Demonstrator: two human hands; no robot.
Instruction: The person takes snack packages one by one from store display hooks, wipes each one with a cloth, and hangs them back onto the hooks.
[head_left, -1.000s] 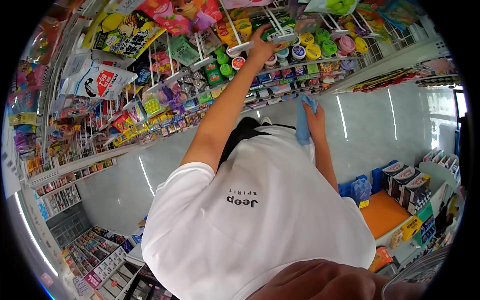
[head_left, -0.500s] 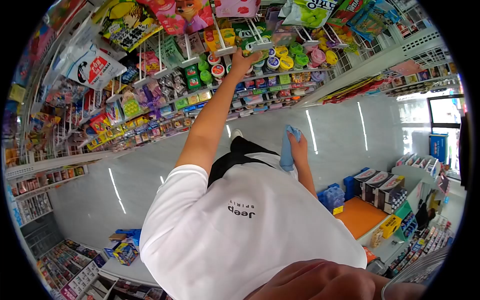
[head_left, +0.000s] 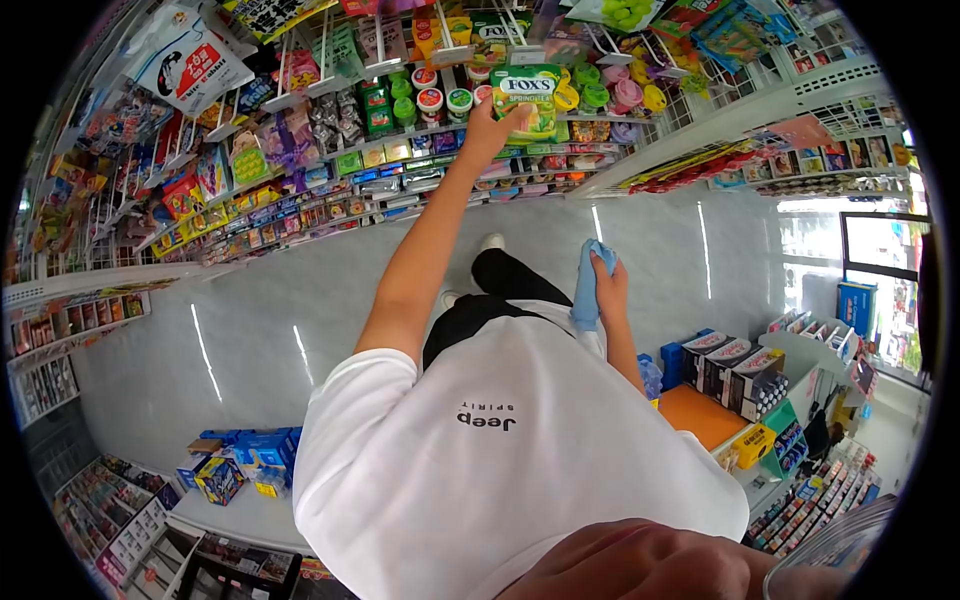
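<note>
My left hand (head_left: 487, 135) is stretched out to the shelf in front of me, its fingers closed on the edge of a green FOX'S candy bag (head_left: 530, 88). The bag faces me, in front of several small round tubs (head_left: 459, 101) with coloured lids. Down at my right side, my right hand (head_left: 612, 288) is wrapped around a folded light-blue cloth (head_left: 587, 285), well away from the shelf.
Hooks above the tubs carry hanging snack bags, among them a white one (head_left: 195, 65). A white wire rack (head_left: 690, 130) stands to the right. Behind me are an orange-topped counter (head_left: 705, 415) with boxes (head_left: 730, 370) and blue packs (head_left: 265, 450).
My left hand has drawn the green candy bag from among the hanging bags, lower and toward me, its front now showing. My right hand still holds the cloth. The view has shifted slightly.
</note>
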